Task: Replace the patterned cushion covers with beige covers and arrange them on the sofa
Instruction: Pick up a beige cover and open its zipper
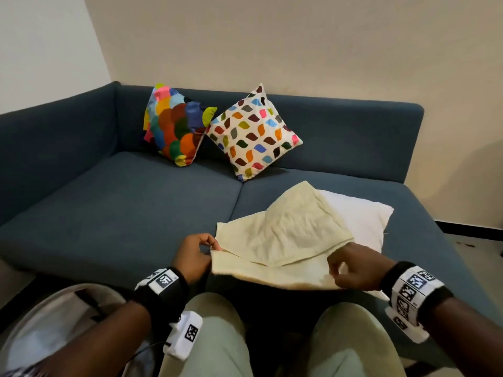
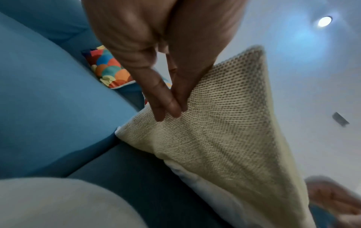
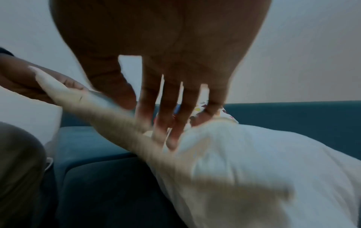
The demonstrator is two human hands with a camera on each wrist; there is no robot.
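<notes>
A beige cover (image 1: 285, 235) lies crumpled over a bare white cushion insert (image 1: 362, 219) on the right seat of a blue sofa (image 1: 122, 200). My left hand (image 1: 211, 247) pinches the cover's near left corner between thumb and fingers (image 2: 171, 111); the weave of the cover (image 2: 224, 131) shows close up. My right hand (image 1: 336, 269) is at the cover's near right edge. In the blurred right wrist view, the right hand (image 3: 146, 120) has straight, spread fingers touching the cover (image 3: 109, 114) and insert (image 3: 263, 162). Two patterned cushions (image 1: 177, 126) (image 1: 253, 131) lean on the backrest.
My knees (image 1: 217, 336) are against the sofa's front edge below the cover. A pale rounded bag or basket (image 1: 54, 322) sits on the floor at my lower left. The sofa's left seat is bare. Floor shows past the sofa's right end (image 1: 476, 254).
</notes>
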